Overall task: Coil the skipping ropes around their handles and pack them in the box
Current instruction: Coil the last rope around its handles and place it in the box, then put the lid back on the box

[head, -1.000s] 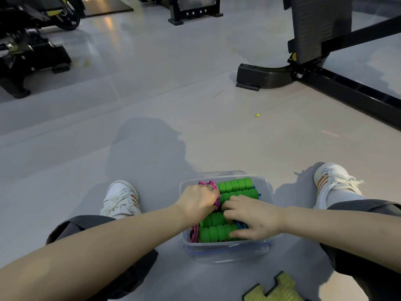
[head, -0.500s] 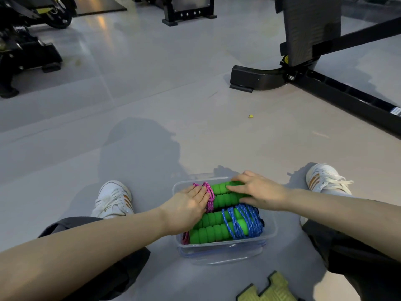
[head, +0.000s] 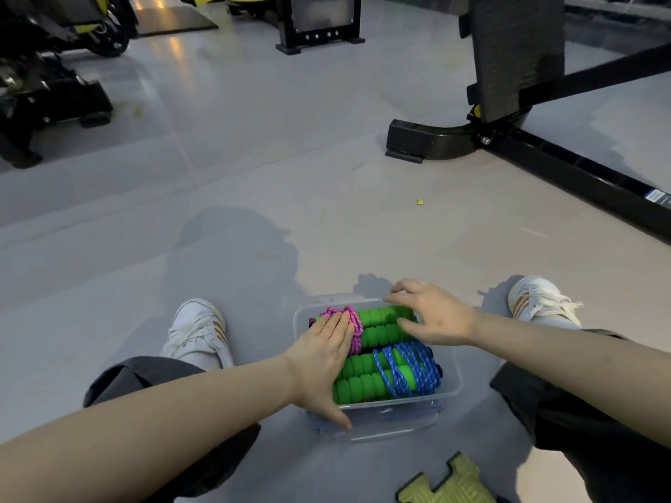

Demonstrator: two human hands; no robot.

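Grey gym floor [head: 254,176], with a black machine base [head: 425,139] at 2 o'clock and a yellow foam tile [head: 450,484] at 5 o'clock. The clear box [head: 392,415] stands at 6 o'clock between the person's legs. Inside lie the pink rope bundle [head: 377,317], far side, and the blue rope bundle [head: 406,368], near side. Left hand [head: 323,357], fingers straight, presses flat on the pink coil, thumb down the box's near-left corner. Right hand [head: 435,317] curls over that bundle's green handle ends at the far-right rim. Open floor lies beyond the box from 10 to 1 o'clock.
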